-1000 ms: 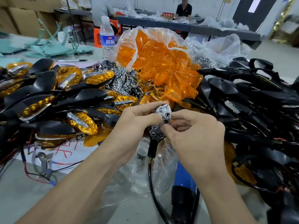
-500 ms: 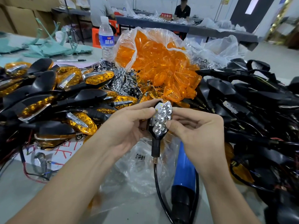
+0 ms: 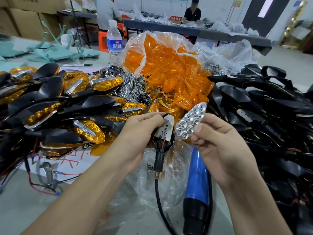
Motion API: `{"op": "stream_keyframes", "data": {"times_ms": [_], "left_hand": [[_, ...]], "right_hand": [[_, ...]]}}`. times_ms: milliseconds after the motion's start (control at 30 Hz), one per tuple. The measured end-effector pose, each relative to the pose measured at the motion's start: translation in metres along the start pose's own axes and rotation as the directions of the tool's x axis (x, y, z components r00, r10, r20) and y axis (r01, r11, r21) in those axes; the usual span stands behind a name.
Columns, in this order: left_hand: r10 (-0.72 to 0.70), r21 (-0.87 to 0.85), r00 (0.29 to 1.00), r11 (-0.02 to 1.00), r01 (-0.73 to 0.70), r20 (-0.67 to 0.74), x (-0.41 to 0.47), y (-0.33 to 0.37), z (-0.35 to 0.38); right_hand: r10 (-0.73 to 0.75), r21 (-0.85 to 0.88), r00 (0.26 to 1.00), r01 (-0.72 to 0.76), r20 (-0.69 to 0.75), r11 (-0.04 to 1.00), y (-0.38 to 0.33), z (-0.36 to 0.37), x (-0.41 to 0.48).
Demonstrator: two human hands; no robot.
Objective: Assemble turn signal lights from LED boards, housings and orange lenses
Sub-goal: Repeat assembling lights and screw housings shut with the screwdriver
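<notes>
My left hand (image 3: 140, 131) grips a black housing (image 3: 163, 146) with a white LED board (image 3: 165, 128) seated in it; its black stem and cable hang down. My right hand (image 3: 218, 143) pinches a chrome honeycomb reflector (image 3: 191, 121), held tilted just right of the board and apart from it. Behind the hands, an open clear bag of orange lenses (image 3: 166, 65) spills toward me.
Finished lights with orange lenses (image 3: 55, 106) are piled on the left, empty black housings with cables (image 3: 264, 112) on the right. Loose chrome reflectors (image 3: 133, 89) lie mid-table. A water bottle (image 3: 114, 43) stands behind; a blue-handled tool (image 3: 197, 182) lies near me. Two people sit at far tables.
The chrome reflector sat on the housing in both hands; my right hand has now lifted it off to the right, baring the white LED board in the housing.
</notes>
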State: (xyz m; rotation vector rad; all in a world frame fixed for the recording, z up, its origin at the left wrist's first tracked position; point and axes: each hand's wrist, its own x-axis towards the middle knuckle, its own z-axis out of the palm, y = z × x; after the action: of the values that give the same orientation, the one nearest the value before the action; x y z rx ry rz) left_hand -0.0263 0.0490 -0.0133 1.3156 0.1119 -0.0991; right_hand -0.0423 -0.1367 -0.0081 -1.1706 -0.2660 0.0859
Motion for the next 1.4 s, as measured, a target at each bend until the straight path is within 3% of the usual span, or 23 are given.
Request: {"op": "stream_keyframes", "data": {"times_ms": [200, 367, 633, 800, 1100, 1267, 1400], "left_hand": [[0.095, 0.147, 0.995, 0.984, -0.100, 0.036, 0.001, -0.007, -0.003], [0.173, 0.143, 0.985, 0.974, -0.175, 0.030, 0.000, -0.008, -0.003], [0.031, 0.130, 0.998, 0.991, -0.036, 0.046, 0.000, -0.002, -0.002], [0.049, 0.153, 0.998, 0.987, -0.055, 0.044, 0.002, -0.001, -0.002], [0.130, 0.252, 0.991, 0.960, -0.119, -0.028, -0.002, 0.000, -0.002], [0.295, 0.480, 0.955, 0.835, -0.270, 0.025, -0.002, -0.001, -0.004], [0.238, 0.410, 0.967, 0.876, -0.254, 0.090, -0.002, -0.003, -0.004]], "right_hand": [[0.030, 0.016, 0.999, -0.030, -0.036, 0.999, 0.003, -0.001, 0.001], [0.067, 0.040, 0.991, -0.063, -0.116, 0.997, 0.005, -0.004, 0.002], [0.077, 0.034, 0.985, -0.073, -0.154, 0.997, 0.005, -0.002, 0.002], [0.087, -0.001, 0.985, -0.088, -0.149, 0.996, 0.004, -0.001, 0.002], [-0.017, -0.314, 0.998, -0.004, -0.063, 0.949, 0.007, 0.015, -0.001], [-0.015, -0.371, 0.998, -0.007, -0.056, 0.929, 0.005, 0.021, -0.003], [-0.065, -0.564, 0.988, -0.026, -0.140, 0.825, 0.006, 0.024, -0.003]]}}
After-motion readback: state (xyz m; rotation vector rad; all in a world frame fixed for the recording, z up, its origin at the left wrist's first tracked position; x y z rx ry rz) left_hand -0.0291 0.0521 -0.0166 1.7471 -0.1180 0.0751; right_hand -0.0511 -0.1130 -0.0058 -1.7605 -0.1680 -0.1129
